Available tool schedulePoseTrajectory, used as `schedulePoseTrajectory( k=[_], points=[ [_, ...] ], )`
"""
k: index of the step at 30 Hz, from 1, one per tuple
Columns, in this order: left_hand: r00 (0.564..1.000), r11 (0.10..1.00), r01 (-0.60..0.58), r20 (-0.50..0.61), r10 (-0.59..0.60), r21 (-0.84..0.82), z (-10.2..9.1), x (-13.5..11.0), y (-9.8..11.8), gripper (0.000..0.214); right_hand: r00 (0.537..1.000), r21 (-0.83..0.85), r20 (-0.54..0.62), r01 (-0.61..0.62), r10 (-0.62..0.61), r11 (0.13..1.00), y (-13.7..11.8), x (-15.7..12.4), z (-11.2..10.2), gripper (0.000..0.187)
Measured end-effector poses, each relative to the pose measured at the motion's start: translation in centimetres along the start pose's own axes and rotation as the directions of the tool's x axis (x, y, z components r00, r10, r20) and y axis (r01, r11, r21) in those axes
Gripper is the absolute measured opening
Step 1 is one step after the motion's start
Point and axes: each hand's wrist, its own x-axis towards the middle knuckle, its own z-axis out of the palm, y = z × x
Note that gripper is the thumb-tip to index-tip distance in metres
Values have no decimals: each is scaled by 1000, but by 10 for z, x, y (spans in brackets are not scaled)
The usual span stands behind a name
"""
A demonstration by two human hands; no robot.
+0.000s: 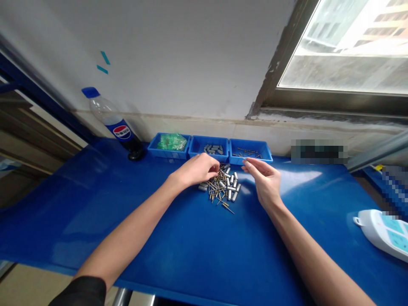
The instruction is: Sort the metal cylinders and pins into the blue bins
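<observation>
My left hand (pixel 198 170) is at the upper left of a mixed pile on the blue table, its fingers curled together and the fingertips partly hidden. What they hold, if anything, I cannot make out. In the pile lie thin brass-and-steel pins (pixel 219 187) and short silver metal cylinders (pixel 235 195). My right hand (pixel 266 178) pinches what looks like a thin metal pin (pixel 244 159) between thumb and forefinger, at the front edge of the right blue bin (pixel 251 160). Several similar pins (pixel 247 151) lie inside that bin.
The middle blue bin (pixel 208 158) contains silver cylinders, and the left blue bin (pixel 153 149) has green plastic bags (pixel 172 142). A cola bottle (pixel 119 127) stands left of the bins against the wall. A white device (pixel 379 227) lies at the table's right side.
</observation>
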Motion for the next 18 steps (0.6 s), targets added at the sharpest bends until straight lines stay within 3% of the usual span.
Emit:
schedulePoseTrajectory(
  k=[5,18],
  points=[
    [997,995,66,23,-68,75,9,-1,0,11,1000,-15,17,-9,9,1000,-2,-1,1,44],
    [986,984,112,-107,-127,-142,11,2,4,29,997,-36,74,-27,30,999,-4,-4,4,30]
  ],
)
